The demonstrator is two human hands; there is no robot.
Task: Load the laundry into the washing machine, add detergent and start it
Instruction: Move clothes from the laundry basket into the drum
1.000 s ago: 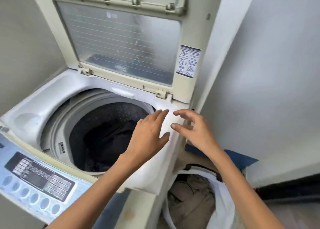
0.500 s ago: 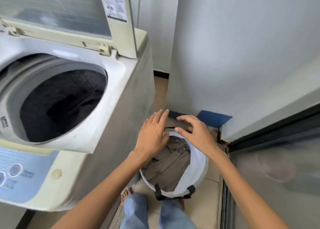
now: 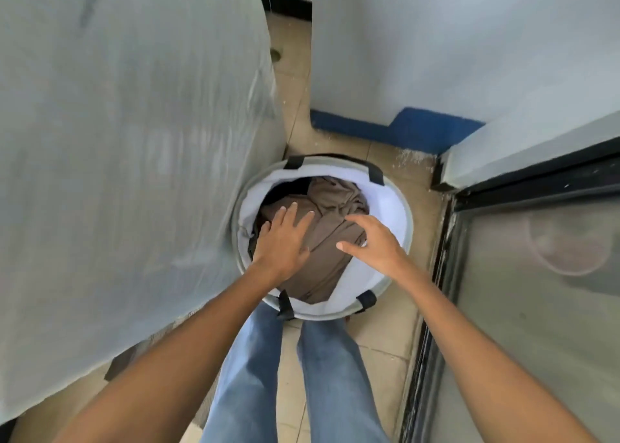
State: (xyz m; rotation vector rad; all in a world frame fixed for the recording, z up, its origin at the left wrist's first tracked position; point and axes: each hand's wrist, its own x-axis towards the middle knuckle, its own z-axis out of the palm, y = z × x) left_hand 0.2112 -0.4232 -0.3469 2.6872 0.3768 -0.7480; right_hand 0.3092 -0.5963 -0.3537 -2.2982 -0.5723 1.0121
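A round white laundry basket [image 3: 392,214] on the tiled floor [image 3: 385,335], touching the washing machine's side [image 3: 134,140], holds crumpled brown laundry [image 3: 328,241]. Left hand [image 3: 283,241] lies spread on it; right hand [image 3: 372,244] hovers above, fingers wide.

Single head-worn, wide-angle view, directed almost straight down at the floor [image 3: 385,335] from standing height. Both forearms enter from the bottom edge; the laundry basket [image 3: 391,207] lies near frame centre, close below. The washing machine's side panel [image 3: 134,140] fills the left half, very near the lens. No second view is provided.
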